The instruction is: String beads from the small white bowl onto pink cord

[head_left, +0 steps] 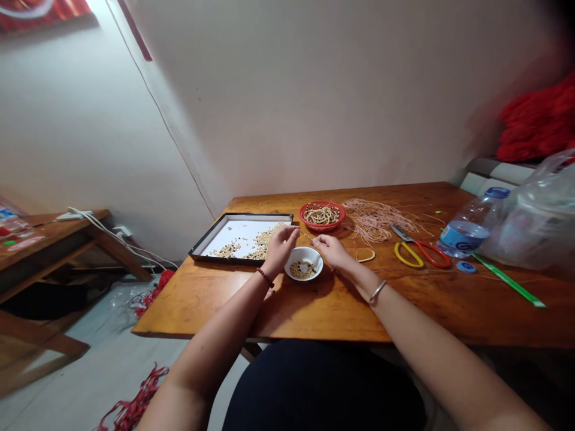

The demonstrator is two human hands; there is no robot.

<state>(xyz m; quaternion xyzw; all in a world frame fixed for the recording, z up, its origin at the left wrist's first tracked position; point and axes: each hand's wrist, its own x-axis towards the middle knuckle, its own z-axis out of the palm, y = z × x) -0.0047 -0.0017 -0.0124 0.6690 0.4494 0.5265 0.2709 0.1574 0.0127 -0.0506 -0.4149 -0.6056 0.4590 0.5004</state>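
Observation:
A short strand of small pale beads [307,237] stretches between my two hands above the table. My right hand [331,249] pinches its right end between thumb and fingertips. At the other end, the fingers of my left hand [281,246] are closed together on the strand; the exact grip is too small to make out. Just below the hands stands a white bowl [317,274] with loose pale and dark beads in it. Left of my left hand lies a shallow black-rimmed tray [211,236], its white bottom partly covered with scattered beads.
Behind the hands sits a red basket [322,227] of beaded strings. To the right are loose pink cords [372,218], scissors [420,248] with yellow and red handles, a water bottle [471,224], a blue cap [466,266], a green strip [512,281] and a plastic bag [534,215].

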